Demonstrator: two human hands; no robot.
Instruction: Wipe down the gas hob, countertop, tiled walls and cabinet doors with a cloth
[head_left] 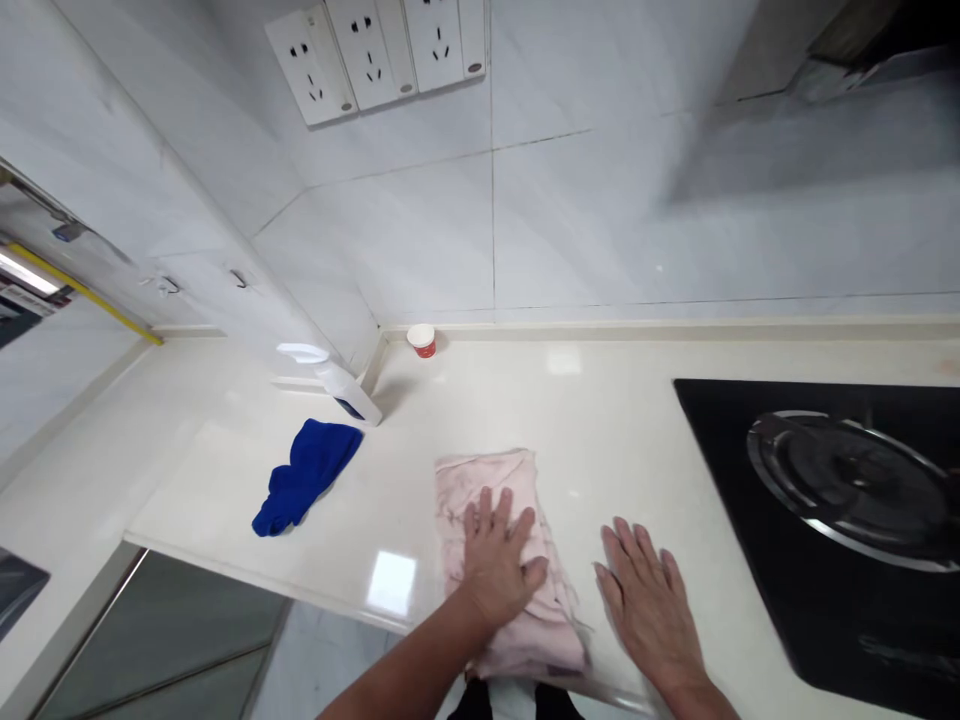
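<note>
Here the left hand (497, 562) presses down, spread flat on the pink cloth (536, 630) beneath it; the right hand (651, 605) lies flat beside, gripping nothing; that cloth looks soft, light, limp, probably best pinched at an edge.

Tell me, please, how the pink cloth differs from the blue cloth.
The pink cloth is pale; the blue cloth is deep in colour. The pink cloth lies fairly flat under the left hand; the blue cloth is bunched up, with no hand on it. The pink cloth looks larger than the blue cloth. Both lie on the counter.
</note>
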